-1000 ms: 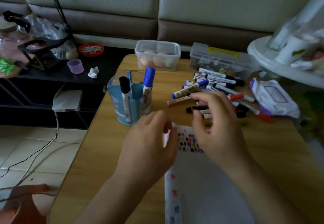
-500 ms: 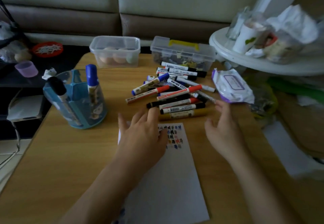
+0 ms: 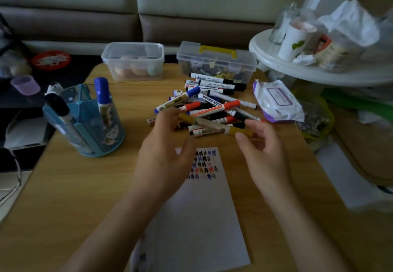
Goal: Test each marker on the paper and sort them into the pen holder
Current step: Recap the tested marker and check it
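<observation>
1 pen holder point(image 3: 110, 135) w/ 2 in it (black-cap marker point(image 3: 56, 103), blue-cap marker point(image 3: 101, 88)), 1 ochre marker point(image 3: 212, 123), pile of markers point(image 3: 212, 105) too tangled to count, 1 paper point(image 3: 197, 218), 2 clear boxes point(image 3: 133, 61) point(image 3: 217, 63), 1 wipes pack point(image 3: 276, 101), left hand point(image 3: 163, 154) & right hand point(image 3: 263, 152)

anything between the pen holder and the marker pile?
Nothing. In the head view, only bare tabletop separates the holder from the pile.

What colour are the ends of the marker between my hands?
Mustard yellow, at both ends of the yellow marker; it shows in the head view.
</observation>
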